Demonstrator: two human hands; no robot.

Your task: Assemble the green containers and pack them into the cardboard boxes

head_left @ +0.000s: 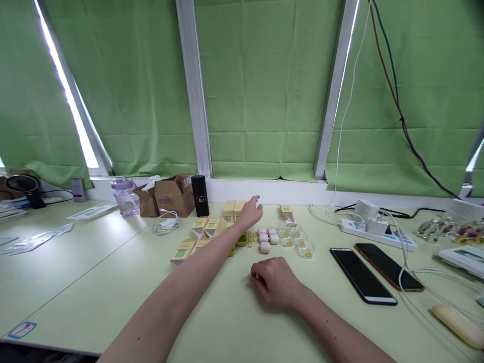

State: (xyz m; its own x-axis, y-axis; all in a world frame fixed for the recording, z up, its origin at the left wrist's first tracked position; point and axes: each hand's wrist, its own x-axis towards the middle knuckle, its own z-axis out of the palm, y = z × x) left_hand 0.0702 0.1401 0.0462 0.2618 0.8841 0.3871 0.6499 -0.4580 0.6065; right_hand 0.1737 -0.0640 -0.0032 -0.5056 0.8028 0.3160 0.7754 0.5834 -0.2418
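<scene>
My left hand [251, 212] reaches over the back of the table, its fingers apart and holding nothing; it is nearest to two upright cream boxes [229, 210]. Curled on the bare tabletop, my right hand [278, 282] has its fingers bent in, and whatever they may hold is hidden. Several pale pink pieces [265, 247] lie between my hands, beside small yellow pieces [250, 239] and clear round packs [305, 248] with yellow bits inside. Under my left forearm are green items [242, 239], partly covered. More cream boxes [184, 250] stand left of it, and an open one [287, 214] lies behind the packs.
Two phones [361, 275] [389, 266], a power strip [372, 232] and white cables lie on the right, with a beige rounded object [459, 325] in front. Back left are a black cylinder [200, 195], a cardboard box [174, 195] and a purple bottle [126, 196].
</scene>
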